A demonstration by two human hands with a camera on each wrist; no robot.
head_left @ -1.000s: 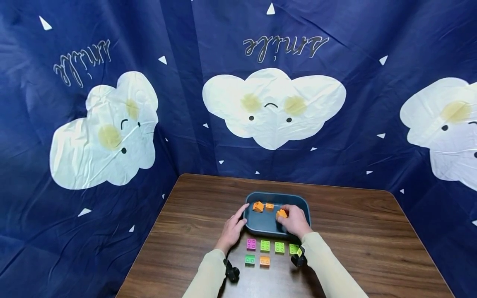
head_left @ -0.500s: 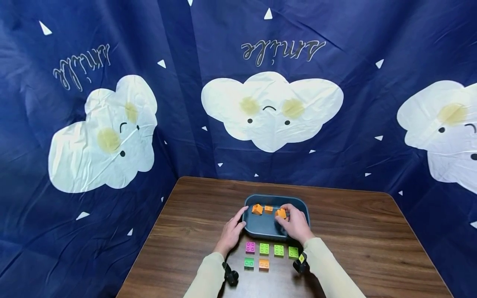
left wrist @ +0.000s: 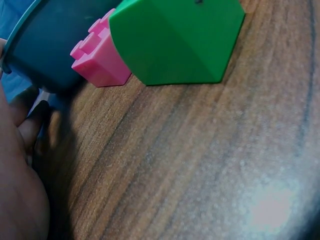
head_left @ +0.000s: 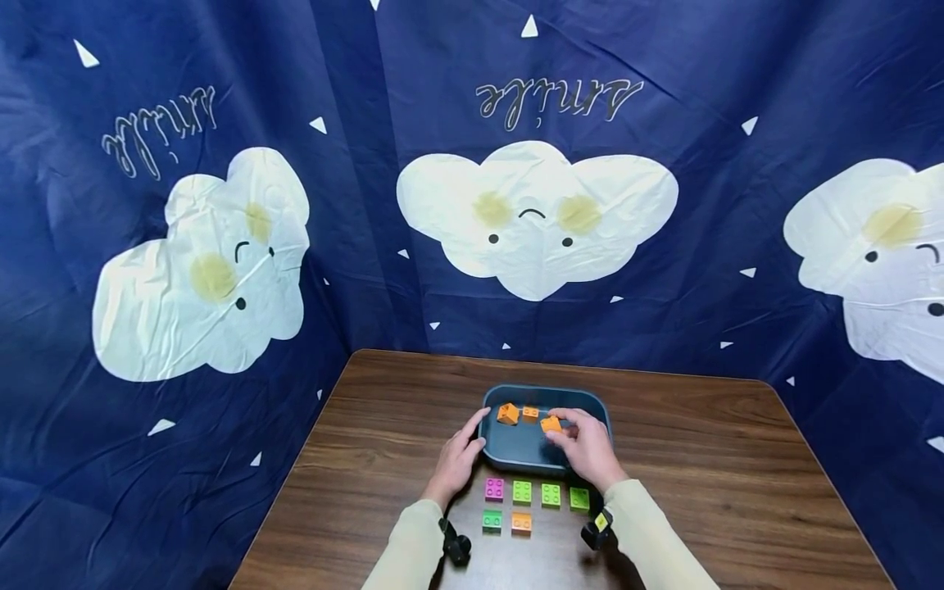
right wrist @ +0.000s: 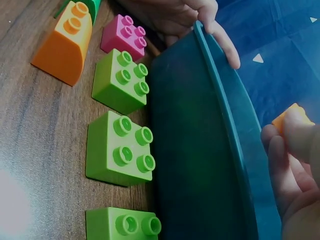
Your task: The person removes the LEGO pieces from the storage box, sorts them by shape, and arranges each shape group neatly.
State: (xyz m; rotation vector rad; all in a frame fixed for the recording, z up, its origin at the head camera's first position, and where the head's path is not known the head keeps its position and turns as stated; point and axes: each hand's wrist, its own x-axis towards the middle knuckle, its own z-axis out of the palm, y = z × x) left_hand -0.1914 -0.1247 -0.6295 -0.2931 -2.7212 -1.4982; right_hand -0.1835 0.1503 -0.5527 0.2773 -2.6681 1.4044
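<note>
My right hand (head_left: 590, 447) pinches an orange toy building brick (head_left: 551, 424) between thumb and fingers over the blue plastic bin (head_left: 516, 457). In the right wrist view the brick shows only partly past the fingertips. My left hand (head_left: 457, 463) holds the bin's left rim, thumb over the edge and other fingers along the outside. Inside the bin, toward the far left, lie a larger orange brick (head_left: 507, 414) with a sloped side and a small orange brick (head_left: 530, 412) next to it.
Before the bin, a row holds a pink brick (head_left: 494, 490) and lime bricks (head_left: 551, 495). Nearer stand a green brick (head_left: 492, 521) and an orange sloped brick (head_left: 521, 524). The wooden table (head_left: 701, 459) meets a blue cloud-print curtain (head_left: 354, 270).
The orange brick in my right hand has turned and shifted slightly left over the bin. My left hand stays at the rim. The head view tipped a little.
</note>
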